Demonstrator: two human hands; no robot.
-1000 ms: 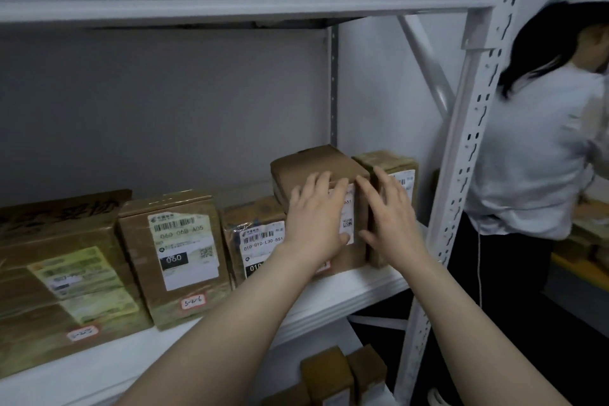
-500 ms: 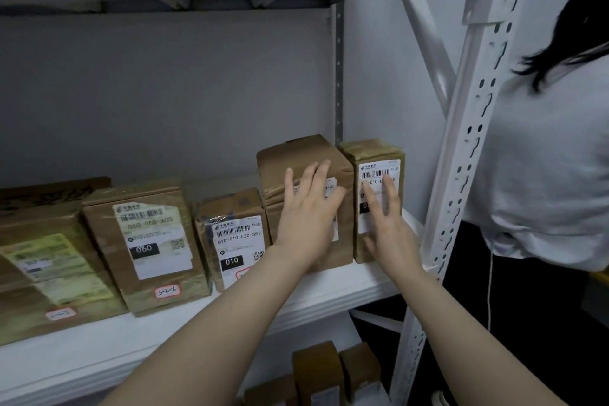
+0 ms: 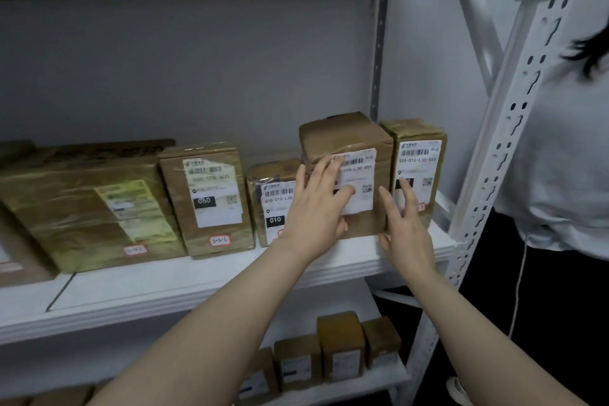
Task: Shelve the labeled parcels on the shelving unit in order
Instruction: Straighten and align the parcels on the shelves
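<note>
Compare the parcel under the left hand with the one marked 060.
The pressed 010-010-L30-551 parcel has the left hand flat on its label; nothing touches the 060 parcel. The pressed parcel's label is partly covered; the 060 parcel's label shows in full, with a handwritten sticker beneath. Both are brown, taped and upright on the same shelf.

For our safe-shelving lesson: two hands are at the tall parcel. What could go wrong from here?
1. The left hand presses flat on the tall brown cardboard parcel, the right hand open beside it; ungripped, it might tip forward off the white metal shelf.
2. The narrow brown taped parcel stands at the shelf's right end; a sideways nudge could push it off.
</note>
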